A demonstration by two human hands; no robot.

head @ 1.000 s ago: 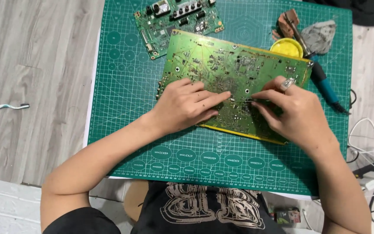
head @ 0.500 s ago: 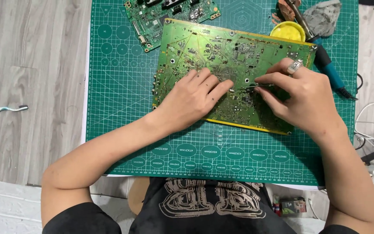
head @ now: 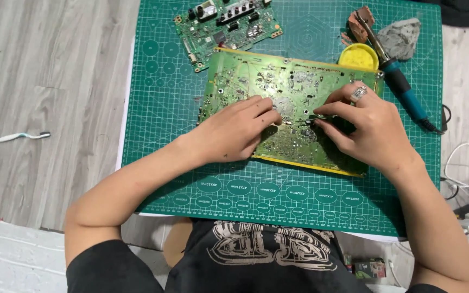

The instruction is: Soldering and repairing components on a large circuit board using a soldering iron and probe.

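The large green circuit board (head: 291,103) lay on the green cutting mat (head: 158,125) in the middle of the worktop, and the left hand (head: 234,133) rested flat on its left part with the fingers loosely together, pressing it down and clamping nothing. The right hand (head: 367,127) was on the right part of the board, its grip pinched together on a thin metal tool (head: 306,120) whose tip touched the board. Far on the mat were a smaller circuit board (head: 226,24), a yellow round tin (head: 358,56) and a blue soldering iron (head: 400,84); a toothbrush (head: 23,136) lay well apart on the left.
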